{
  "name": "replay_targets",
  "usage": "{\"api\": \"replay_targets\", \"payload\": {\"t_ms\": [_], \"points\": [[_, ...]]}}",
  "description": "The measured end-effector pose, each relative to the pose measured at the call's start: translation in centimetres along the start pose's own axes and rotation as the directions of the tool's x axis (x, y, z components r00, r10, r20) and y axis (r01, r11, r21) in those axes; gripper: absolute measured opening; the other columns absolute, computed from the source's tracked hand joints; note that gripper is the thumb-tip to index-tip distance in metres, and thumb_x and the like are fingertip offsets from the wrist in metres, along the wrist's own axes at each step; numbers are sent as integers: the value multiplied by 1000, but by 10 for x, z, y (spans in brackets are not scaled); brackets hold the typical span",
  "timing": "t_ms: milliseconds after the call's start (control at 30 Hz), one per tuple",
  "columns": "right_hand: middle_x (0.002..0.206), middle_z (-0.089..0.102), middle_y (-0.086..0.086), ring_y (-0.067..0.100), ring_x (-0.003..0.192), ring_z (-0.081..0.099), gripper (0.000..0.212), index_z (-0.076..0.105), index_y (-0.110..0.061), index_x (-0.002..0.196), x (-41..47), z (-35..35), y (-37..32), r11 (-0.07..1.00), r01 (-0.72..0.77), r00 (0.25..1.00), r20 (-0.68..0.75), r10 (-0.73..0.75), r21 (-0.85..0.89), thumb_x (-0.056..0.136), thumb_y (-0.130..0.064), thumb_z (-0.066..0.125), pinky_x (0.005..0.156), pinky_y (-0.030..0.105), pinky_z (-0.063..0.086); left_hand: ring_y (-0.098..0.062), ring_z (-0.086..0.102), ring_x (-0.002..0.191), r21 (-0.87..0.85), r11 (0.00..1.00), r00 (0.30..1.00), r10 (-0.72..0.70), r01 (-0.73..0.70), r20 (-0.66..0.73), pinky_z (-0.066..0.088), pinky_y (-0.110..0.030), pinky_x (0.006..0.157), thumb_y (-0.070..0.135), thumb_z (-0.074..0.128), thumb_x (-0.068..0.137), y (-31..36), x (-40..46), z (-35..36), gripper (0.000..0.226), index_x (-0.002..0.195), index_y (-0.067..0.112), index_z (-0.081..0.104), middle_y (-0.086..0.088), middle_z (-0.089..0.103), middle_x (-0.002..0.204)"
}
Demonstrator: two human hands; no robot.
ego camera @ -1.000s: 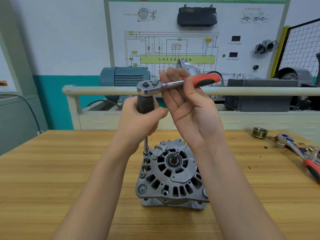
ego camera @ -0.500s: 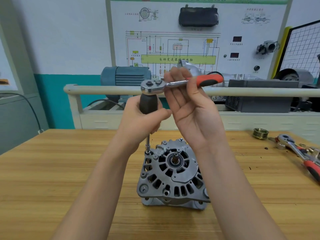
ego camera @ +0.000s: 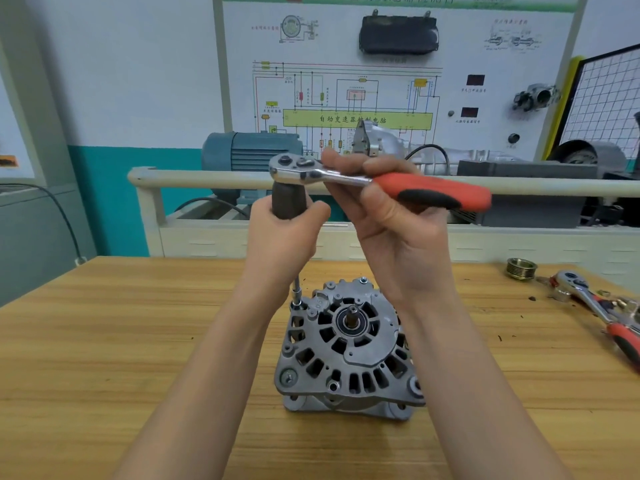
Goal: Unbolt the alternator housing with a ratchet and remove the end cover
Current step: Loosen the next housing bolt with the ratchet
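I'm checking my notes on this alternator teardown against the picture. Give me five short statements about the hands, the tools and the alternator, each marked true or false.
1. The left hand grips the grey driver handle. True.
2. The ratchet lies flat on the table. False: it sits on top of the driver handle, and the right hand holds it.
3. The socket sits on a bolt at the alternator rim's upper left. True.
4. The end cover is already off. False: it is still on the housing.
5. A second ratchet lies on the table to the left of the alternator. False: it lies to the right.
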State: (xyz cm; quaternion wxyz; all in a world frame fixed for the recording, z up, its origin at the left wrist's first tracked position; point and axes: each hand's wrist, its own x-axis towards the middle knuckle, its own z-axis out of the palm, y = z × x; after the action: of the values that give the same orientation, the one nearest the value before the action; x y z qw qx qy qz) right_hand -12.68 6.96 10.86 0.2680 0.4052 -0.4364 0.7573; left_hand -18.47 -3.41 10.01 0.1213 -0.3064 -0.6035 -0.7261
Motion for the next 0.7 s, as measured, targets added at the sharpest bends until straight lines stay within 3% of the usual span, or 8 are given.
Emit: {"api": "replay_targets", "payload": {"t_ms": [167, 300, 433, 600, 700], "points": [[90, 74, 7, 19, 91, 71, 20, 58, -4, 100, 5, 0, 0, 966, -109, 973, -175, 152, 233, 83, -14, 51, 83, 29, 56, -13, 32, 40, 44, 995, 981, 86, -95, 172, 30, -20, 44, 12, 62, 66, 5, -3, -4, 24, 53, 13, 42, 8, 36, 39], [92, 74, 9, 20, 90, 71, 24, 55, -2, 104, 7, 2, 1, 944, -165, 958, -182, 222, 285, 84, -14, 50, 78, 27, 56, -11, 31, 36, -47, 987, 970, 160, -154, 183, 29, -19, 43, 8, 61, 69, 7, -3, -5, 24, 53, 14, 45, 9, 36, 38], [89, 72, 10, 23, 92, 70, 14, 56, -4, 96, 4, 2, -1, 970, -143, 980, -106, 166, 198, 84, -11, 51, 85, 32, 55, -9, 25, 34, -84, 992, 984, 105, -93, 144, 25, -15, 42, 7, 57, 70, 7, -2, -4, 35, 43, 25, 44, 9, 33, 38], [93, 71, 9, 28, 101, 66, 11, 67, -9, 81, 1, 5, -4, 984, -36, 998, 43, 44, -175, 74, -1, 69, 91, 35, 49, -8, 25, 36, -121, 990, 995, 57, -66, -80, 24, -17, 40, 10, 54, 67, 5, 1, -2, 34, 39, 25, 42, 10, 31, 39], [95, 71, 12, 25, 98, 67, 11, 67, -6, 89, 1, 8, 1, 995, -62, 998, 3, 62, -78, 80, -2, 61, 89, 32, 51, -9, 25, 36, -92, 994, 997, 59, -64, -58, 25, -18, 41, 10, 56, 67, 6, 0, -3, 33, 41, 25, 42, 8, 32, 39]]}}
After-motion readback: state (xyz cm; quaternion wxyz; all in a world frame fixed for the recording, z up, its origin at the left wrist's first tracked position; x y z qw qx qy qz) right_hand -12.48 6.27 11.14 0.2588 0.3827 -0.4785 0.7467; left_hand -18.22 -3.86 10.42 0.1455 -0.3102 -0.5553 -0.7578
